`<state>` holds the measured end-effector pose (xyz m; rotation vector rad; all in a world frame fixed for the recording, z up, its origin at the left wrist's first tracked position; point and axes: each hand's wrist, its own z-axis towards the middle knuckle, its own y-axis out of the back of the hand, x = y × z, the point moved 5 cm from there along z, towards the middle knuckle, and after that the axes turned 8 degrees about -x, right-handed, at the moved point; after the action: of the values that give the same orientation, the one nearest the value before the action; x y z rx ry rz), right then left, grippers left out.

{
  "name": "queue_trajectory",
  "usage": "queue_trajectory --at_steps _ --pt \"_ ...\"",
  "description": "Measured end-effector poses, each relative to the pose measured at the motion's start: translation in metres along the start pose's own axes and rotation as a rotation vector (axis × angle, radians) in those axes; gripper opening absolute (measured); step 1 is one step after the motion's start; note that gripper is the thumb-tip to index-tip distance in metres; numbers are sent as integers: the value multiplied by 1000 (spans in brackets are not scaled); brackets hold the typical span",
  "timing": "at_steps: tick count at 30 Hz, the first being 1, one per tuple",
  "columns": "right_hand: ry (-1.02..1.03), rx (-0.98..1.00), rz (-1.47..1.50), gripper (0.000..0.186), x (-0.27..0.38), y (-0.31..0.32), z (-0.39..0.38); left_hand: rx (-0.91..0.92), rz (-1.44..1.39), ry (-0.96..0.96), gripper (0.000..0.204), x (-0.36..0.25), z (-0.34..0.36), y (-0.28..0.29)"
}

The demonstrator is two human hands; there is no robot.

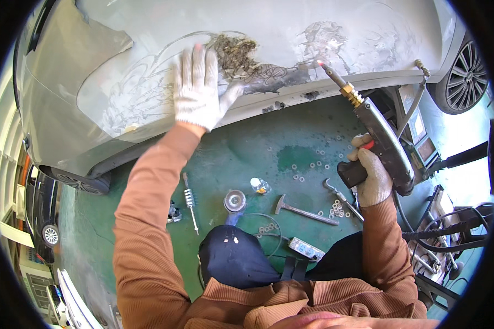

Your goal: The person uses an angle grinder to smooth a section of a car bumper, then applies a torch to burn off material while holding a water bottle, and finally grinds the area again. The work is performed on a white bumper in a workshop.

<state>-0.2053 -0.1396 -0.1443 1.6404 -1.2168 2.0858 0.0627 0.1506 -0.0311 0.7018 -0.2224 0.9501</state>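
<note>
My left hand (200, 90), in a white knit glove, lies flat on or just over the grey car panel (137, 33), fingers out, just left of a rough dark patch (233, 55). My right hand (372, 172), also gloved, grips a black gun-shaped tool (389, 142) with a red trigger and brass nozzle fitting. Its pointed tip is by the panel, right of that patch, near smudged, scraped filler marks; I cannot tell if it touches. Dark bare or damaged spots run along the panel's lower edge.
On the green floor (137, 208) lie a hammer (307, 214), a slide-hammer puller (190, 200), a round sander (235, 203), a small bottle (260, 185), several washers and a power strip (304, 249). A machine with hoses (439, 236) stands right; another car (49, 219) is far left.
</note>
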Motion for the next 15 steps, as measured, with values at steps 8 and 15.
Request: queue_trajectory --at_steps 8,15 --pt "9 -23 -6 37 -1 -9 -5 59 -49 14 116 -47 56 -17" --pt "-3 -16 -1 28 8 -3 -6 340 -226 -106 110 -84 -21 -6"
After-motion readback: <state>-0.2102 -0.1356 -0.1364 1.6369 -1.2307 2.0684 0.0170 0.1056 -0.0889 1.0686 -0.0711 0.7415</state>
